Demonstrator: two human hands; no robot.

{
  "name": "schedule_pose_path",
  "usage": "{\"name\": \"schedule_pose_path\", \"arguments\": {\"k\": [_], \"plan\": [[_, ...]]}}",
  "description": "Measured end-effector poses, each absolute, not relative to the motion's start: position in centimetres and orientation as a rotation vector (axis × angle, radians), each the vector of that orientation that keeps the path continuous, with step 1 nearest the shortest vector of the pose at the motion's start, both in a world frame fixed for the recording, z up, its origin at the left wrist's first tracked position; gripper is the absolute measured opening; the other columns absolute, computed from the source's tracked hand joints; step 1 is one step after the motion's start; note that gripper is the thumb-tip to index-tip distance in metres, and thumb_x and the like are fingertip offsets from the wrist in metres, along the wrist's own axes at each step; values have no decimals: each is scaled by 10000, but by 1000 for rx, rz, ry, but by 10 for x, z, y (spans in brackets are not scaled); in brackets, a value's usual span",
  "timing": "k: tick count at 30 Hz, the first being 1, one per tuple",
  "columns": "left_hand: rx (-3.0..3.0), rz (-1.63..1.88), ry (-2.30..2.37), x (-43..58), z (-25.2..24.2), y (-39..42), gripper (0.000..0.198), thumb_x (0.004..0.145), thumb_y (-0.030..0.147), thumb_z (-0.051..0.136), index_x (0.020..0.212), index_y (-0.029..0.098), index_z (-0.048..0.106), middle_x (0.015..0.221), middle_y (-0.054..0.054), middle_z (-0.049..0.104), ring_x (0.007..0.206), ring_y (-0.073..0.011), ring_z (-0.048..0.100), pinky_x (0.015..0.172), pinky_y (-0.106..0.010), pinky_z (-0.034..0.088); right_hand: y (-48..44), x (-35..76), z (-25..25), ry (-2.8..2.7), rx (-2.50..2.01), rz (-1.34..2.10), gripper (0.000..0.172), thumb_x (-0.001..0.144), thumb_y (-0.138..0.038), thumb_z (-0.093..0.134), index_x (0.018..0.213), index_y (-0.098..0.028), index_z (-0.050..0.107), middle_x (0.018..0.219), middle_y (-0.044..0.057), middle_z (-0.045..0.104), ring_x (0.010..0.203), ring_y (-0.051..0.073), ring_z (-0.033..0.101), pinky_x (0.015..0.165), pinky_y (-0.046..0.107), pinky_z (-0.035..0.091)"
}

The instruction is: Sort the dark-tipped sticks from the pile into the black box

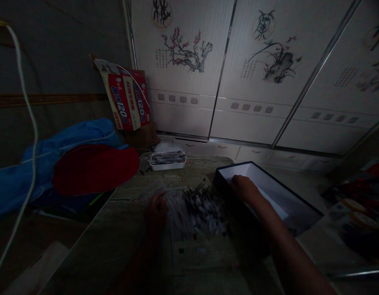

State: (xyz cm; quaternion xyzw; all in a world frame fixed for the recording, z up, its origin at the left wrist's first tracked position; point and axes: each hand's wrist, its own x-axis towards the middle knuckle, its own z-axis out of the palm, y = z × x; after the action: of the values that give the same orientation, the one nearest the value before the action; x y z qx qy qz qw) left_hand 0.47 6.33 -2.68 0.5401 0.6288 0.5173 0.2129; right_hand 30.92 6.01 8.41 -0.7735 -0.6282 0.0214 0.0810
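Left hand [157, 213] touched the stick pile [195, 211] at its left edge, right hand [243, 186] just right of it on the open box [269, 184]; too dark to tell the fingers' spread.

Worn table [121, 241]: pile of thin sticks [195, 209] centre, white tray [167, 165] far edge, open dark box [278, 196] right.

A loose heap of thin pale sticks [195, 209] with dark tips, perhaps pen refills in this dim light, lies fanned on the worktop [121, 229], touching the left side of the open dark box [278, 192], whose white inside faces up.
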Motion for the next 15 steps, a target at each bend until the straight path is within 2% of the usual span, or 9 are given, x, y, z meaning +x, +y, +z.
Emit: {"name": "schedule_pose_path", "arguments": {"k": [3, 8, 12, 15], "plan": [[1506, 1441, 1742, 5, -25, 62, 366, 792, 406, 461, 975, 167, 669, 699, -38, 703, 561, -177, 642, 570, -264, 490, 70, 318, 83, -1969, -2374, 141, 184, 863, -220, 554, 916, -105, 688, 987, 199, 706, 936, 246, 679, 687, 253, 440], [1503, 1452, 1735, 6, -25, 62, 380, 791, 410, 449, 981, 157, 660, 625, -18, 665, 529, -175, 628, 559, -268, 487, 61, 320, 83, -2080, -2405, 298, 282, 881, -330, 547, 854, -97, 705, 911, 193, 716, 854, 258, 701, 648, 270, 476], [1504, 1457, 1731, 5, -26, 62, 380, 791, 416, 445, 977, 160, 654, 624, -14, 657, 539, -180, 630, 567, -275, 486, 49, 313, 77, -2144, -2339, 351, 151, 804, -174, 621, 878, -84, 717, 984, 215, 703, 973, 298, 671, 744, 298, 484], [1505, 1448, 1732, 5, -27, 62, 383, 793, 418, 447, 986, 156, 649, 621, -18, 662, 544, -186, 634, 569, -279, 486, 53, 313, 74, -2107, -2269, 388, 156, 812, -189, 620, 759, -81, 720, 845, 190, 724, 884, 289, 697, 718, 297, 488]]}}
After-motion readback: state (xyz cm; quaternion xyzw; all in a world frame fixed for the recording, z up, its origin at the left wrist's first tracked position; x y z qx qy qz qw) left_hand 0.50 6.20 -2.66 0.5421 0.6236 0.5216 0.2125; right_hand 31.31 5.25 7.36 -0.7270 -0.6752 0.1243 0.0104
